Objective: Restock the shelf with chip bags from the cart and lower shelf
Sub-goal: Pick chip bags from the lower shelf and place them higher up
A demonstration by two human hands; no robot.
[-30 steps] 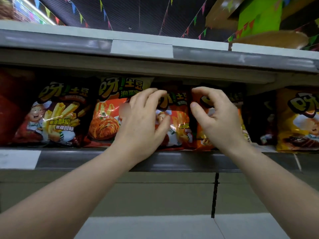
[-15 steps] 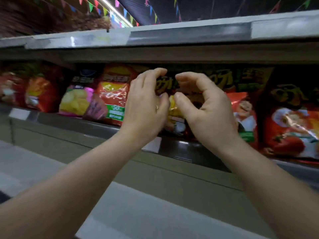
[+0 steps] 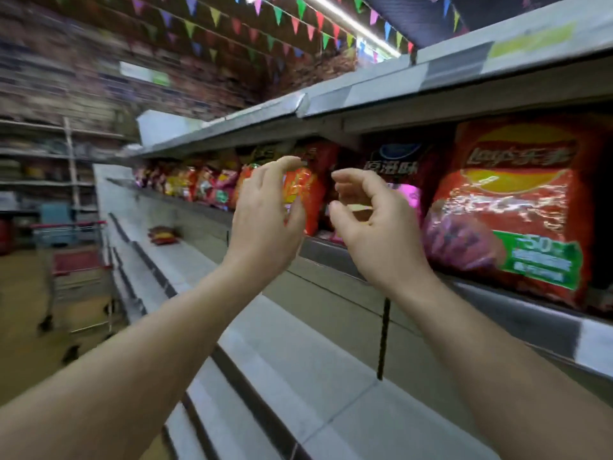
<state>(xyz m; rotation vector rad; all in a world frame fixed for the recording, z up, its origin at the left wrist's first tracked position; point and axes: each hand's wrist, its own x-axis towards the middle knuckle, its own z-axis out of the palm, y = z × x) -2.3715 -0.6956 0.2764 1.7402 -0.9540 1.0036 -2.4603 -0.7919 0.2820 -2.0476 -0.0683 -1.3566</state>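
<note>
Before the shelf (image 3: 331,257), two hands — left (image 3: 262,224), right (image 3: 381,234) — grip loose, empty, one cart (image 3: 78,257).

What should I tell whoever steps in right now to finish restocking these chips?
Left hand: raised in front of the shelf, fingers loosely curled, holding nothing.
Right hand: same, empty.
Upper shelf: lined with chip bags, including a large red bag on the right and an orange bag behind the hands.
Lower shelf: mostly bare, with a small pile of bags further down.
Cart: down the aisle to the left; contents too blurred to tell.
Done: the upper row looks stocked here.
Left: likely fetch the lower-shelf pile and check the cart.
</note>
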